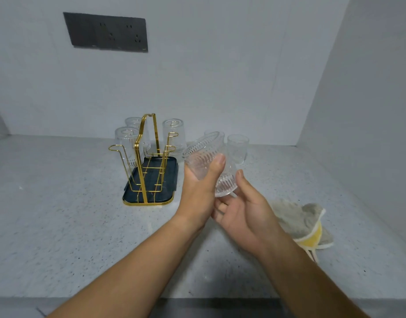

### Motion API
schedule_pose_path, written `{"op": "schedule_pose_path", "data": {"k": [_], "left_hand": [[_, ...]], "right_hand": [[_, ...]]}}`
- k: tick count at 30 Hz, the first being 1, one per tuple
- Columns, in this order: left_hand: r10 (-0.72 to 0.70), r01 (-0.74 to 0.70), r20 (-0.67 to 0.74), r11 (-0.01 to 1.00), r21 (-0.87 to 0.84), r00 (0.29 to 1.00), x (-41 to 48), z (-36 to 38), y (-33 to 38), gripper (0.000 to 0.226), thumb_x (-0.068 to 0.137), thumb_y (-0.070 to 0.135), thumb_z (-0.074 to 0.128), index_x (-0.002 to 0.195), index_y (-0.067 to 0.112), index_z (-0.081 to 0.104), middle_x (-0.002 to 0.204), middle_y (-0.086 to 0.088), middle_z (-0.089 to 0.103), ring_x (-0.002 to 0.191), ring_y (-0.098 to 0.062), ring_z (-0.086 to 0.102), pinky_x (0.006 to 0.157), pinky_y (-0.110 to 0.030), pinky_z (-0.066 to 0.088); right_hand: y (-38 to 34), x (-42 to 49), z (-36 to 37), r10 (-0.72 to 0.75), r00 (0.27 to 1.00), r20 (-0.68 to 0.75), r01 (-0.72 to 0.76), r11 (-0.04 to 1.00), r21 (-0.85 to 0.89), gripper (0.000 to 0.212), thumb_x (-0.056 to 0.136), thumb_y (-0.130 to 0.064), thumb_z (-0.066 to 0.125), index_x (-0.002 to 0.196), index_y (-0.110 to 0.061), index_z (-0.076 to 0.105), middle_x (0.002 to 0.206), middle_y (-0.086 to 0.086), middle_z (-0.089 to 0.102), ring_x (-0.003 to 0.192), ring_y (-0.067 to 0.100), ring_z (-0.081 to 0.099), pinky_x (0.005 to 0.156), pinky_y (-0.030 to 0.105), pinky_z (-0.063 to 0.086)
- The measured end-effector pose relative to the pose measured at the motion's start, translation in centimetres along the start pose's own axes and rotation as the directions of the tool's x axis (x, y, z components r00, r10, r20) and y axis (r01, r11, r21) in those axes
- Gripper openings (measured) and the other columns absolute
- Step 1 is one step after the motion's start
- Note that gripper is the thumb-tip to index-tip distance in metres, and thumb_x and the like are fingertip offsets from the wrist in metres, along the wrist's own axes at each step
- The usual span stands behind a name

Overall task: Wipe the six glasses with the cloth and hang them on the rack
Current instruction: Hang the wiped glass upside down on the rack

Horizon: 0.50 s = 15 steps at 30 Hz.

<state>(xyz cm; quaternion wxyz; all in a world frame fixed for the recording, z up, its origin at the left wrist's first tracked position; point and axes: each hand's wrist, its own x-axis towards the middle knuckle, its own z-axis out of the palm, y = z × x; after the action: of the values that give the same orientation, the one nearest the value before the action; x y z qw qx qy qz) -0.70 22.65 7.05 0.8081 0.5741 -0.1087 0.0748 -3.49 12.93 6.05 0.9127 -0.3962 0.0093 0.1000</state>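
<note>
We hold one ribbed glass [205, 162] tilted in the air, its mouth tipped up and away from us. Our left hand [197, 193] grips it round the middle, the thumb [218, 162] pressed across the near side and the other fingers curled behind, seen through the glass. Our right hand [243, 210] lies palm-up under the base, its fingers loosely bent and touching the bottom, its thumb [241, 179] raised just beside the glass wall; we cannot tell whether it touches. Beyond our left fingertips stands the gold wire rack [141, 145] on its dark tray [167, 173], with three glasses hung mouth-down on it: two [126, 141] [134, 123] on the far side from our fingers and one [174, 134] on the near side. Just past our right thumb an upright glass [237, 148] stands on the speckled counter [60, 226], and another [217, 133] is mostly hidden behind the held glass. Behind our right wrist the cloth [296, 216], grey with yellow trim, lies crumpled on the counter, apart from both hands. High on the wall a dark socket panel [105, 32] is mounted.
</note>
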Motion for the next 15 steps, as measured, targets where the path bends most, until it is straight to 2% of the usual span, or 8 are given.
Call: {"op": "schedule_pose_path", "data": {"k": [2,6,8,9,10,12,14,15], "left_hand": [[0.007,-0.007,0.027,1.0,0.023,1.0,0.5,-0.1,0.6,0.035,0.099,0.023,0.065,0.133,0.023,0.056,0.122,0.009,0.073,0.11,0.003,0.069,0.084,-0.01,0.052],[-0.075,0.071,0.117,0.997,0.042,0.99,1.9,0.0,1.9,0.02,0.099,0.021,0.067,0.115,0.029,0.059,0.09,0.026,0.076,0.085,0.018,0.068,0.067,-0.002,0.048],[-0.145,0.133,0.132,0.987,0.093,0.981,2.5,-0.2,2.8,0.021,0.098,0.025,0.069,0.116,0.026,0.059,0.089,0.024,0.076,0.074,0.02,0.066,0.06,0.0,0.046],[-0.177,0.161,0.124,0.979,0.128,0.976,2.7,-0.5,3.3,0.034,0.096,0.031,0.071,0.125,0.023,0.056,0.102,0.019,0.074,0.077,0.019,0.066,0.062,-0.001,0.045],[-0.204,0.183,0.115,0.968,0.17,0.972,3.0,-0.9,3.9,0.054,0.093,0.039,0.073,0.138,0.02,0.048,0.12,0.012,0.067,0.089,0.014,0.065,0.072,-0.005,0.045],[-0.223,0.203,0.048,0.943,0.263,0.974,3.3,-1.9,4.5,0.08,0.091,0.052,0.07,0.154,0.022,0.031,0.145,0.003,0.05,0.12,-0.002,0.052,0.095,-0.021,0.038],[-0.103,0.11,-0.037,0.943,0.314,0.994,4.0,-3.2,5.3,0.07,0.094,0.053,0.064,0.152,0.026,0.034,0.149,0.005,0.045,0.133,-0.008,0.045,0.107,-0.03,0.035],[-0.031,0.05,-0.063,0.941,0.333,0.998,4.4,-3.8,5.8,0.06,0.097,0.052,0.061,0.147,0.029,0.039,0.148,0.008,0.046,0.136,-0.008,0.044,0.112,-0.031,0.035]], "right_hand": [[-0.2,0.7,0.7,-0.008,1.0,0.027,0.006,0.998,0.057,0.054,0.1,-0.046,0.049,0.142,-0.012,0.056,0.136,0.016,0.067,0.126,0.031,0.065,0.116,0.047,0.041],[-0.8,2.7,1.3,-0.062,0.996,0.064,0.054,0.99,0.132,0.059,0.1,-0.045,0.054,0.147,-0.011,0.049,0.138,0.018,0.065,0.13,0.032,0.061,0.12,0.045,0.036],[-1.4,4.2,1.0,-0.084,0.996,0.038,0.079,0.989,0.122,0.061,0.095,-0.047,0.061,0.144,-0.011,0.054,0.139,0.017,0.064,0.129,0.027,0.057,0.108,0.034,0.043],[-1.8,5.0,0.9,-0.099,0.995,0.025,0.096,0.99,0.104,0.062,0.092,-0.047,0.065,0.141,-0.01,0.059,0.139,0.016,0.064,0.114,0.024,0.058,0.089,0.028,0.046],[-2.3,5.8,0.8,-0.12,0.993,0.017,0.118,0.99,0.079,0.06,0.089,-0.048,0.069,0.135,-0.011,0.063,0.135,0.013,0.067,0.095,0.02,0.058,0.073,0.025,0.044],[-3.7,7.3,0.7,-0.193,0.98,-0.048,0.192,0.981,-0.012,0.044,0.083,-0.044,0.074,0.119,-0.02,0.067,0.111,0.005,0.069,0.066,0.013,0.05,0.055,0.022,0.038],[-5.4,9.2,0.9,-0.292,0.951,-0.104,0.271,0.946,-0.177,0.035,0.081,-0.039,0.078,0.111,-0.026,0.064,0.1,0.0,0.064,0.057,0.011,0.048,0.051,0.021,0.038],[-6.3,10.2,1.1,-0.34,0.933,-0.118,0.297,0.913,-0.279,0.04,0.08,-0.038,0.081,0.113,-0.026,0.063,0.102,0.0,0.063,0.056,0.011,0.048,0.052,0.022,0.039]]}}
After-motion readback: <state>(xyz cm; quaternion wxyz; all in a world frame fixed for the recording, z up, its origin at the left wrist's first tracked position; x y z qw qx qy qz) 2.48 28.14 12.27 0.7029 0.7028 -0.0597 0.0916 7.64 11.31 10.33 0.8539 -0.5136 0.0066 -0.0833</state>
